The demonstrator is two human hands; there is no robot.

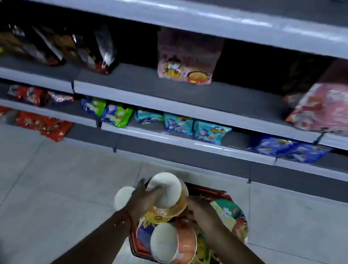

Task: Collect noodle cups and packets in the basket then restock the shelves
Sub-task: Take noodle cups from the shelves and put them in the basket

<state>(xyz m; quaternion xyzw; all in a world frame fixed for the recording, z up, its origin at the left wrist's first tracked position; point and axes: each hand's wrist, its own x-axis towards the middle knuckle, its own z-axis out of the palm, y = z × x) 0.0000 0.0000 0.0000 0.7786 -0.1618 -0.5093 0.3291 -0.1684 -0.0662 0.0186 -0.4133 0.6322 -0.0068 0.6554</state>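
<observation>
We see the left hand point(142, 200) gripping a yellow noodle cup point(169, 194), a smooth tapered cylinder with its white base tilted up toward the shelves point(191, 110). The right hand point(199, 210) reaches into the basket point(137, 247) just beside that cup; we cannot tell its grip. An orange cup point(173, 244) lies on its side in the basket, base toward us. Glossy packets point(185, 57) sit on the shelves beyond the basket.

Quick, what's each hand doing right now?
Left hand: fingers curled round the yellow noodle cup.
Right hand: down among the packets in the basket; grip cannot be told.
</observation>
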